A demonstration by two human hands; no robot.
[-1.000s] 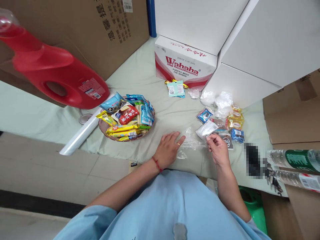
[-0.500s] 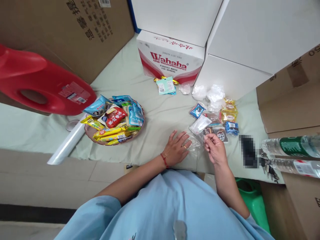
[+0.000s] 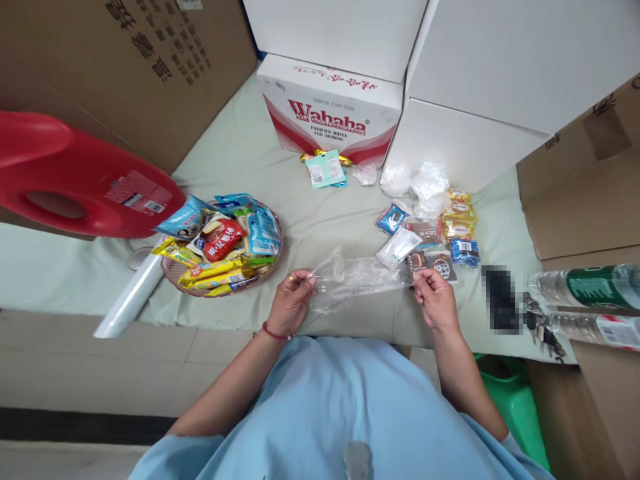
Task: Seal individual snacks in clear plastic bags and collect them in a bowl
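Note:
Between my hands a clear plastic bag (image 3: 363, 279) is stretched out flat above the cloth-covered table. My left hand (image 3: 294, 300) pinches its left end, and my right hand (image 3: 434, 297) pinches the right end. Just beyond my right hand lie several small packets: a white one (image 3: 399, 247), a blue one (image 3: 393, 217) and dark brown ones (image 3: 440, 267). To the left of my left hand stands a round basket (image 3: 173, 272) heaped with wrapped snacks, among them a red packet (image 3: 223, 239) and yellow ones (image 3: 213, 272).
A red jug (image 3: 95, 193) and a plastic roll (image 3: 131, 293) lie left of the basket. A Wahaba-style water carton (image 3: 327, 123) and white boxes (image 3: 480, 60) stand at the back. Crumpled clear plastic (image 3: 430, 187), keys (image 3: 545, 330) and two bottles (image 3: 585, 287) are on the right.
My left hand has moved left and closed on the bag's end. The bag, crumpled on the table before, is now spread between both hands. My right hand keeps its pinch.

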